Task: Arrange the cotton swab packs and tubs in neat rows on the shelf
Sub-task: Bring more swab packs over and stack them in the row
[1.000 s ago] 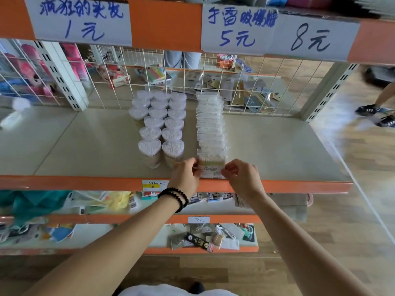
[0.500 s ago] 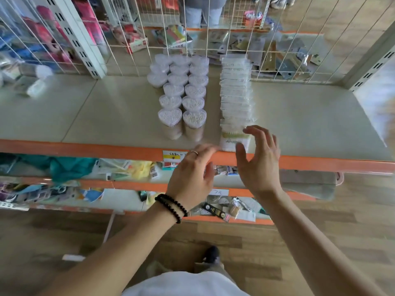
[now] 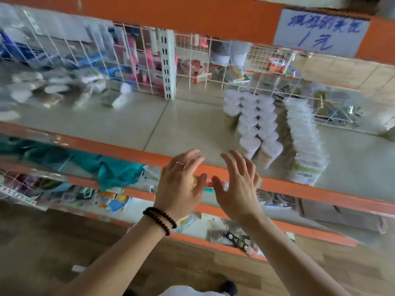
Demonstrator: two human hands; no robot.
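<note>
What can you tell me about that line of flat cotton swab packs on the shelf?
The cotton swab packs are flat, clear plastic packets, whitish with swabs, overlapped in one row running from the wire back grid toward the orange front edge of the shelf. The frontmost pack shows a pale green printed label. The row lies just right of the heart-shaped tubs. Neither hand touches it. The picture is blurred, so print is unreadable.

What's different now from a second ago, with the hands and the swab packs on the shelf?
Both hands let go of the front pack and drew back off the shelf. The left hand and right hand now hover open and empty before the orange shelf edge, left of the rows. The tubs and the pack row stayed in line.
</note>
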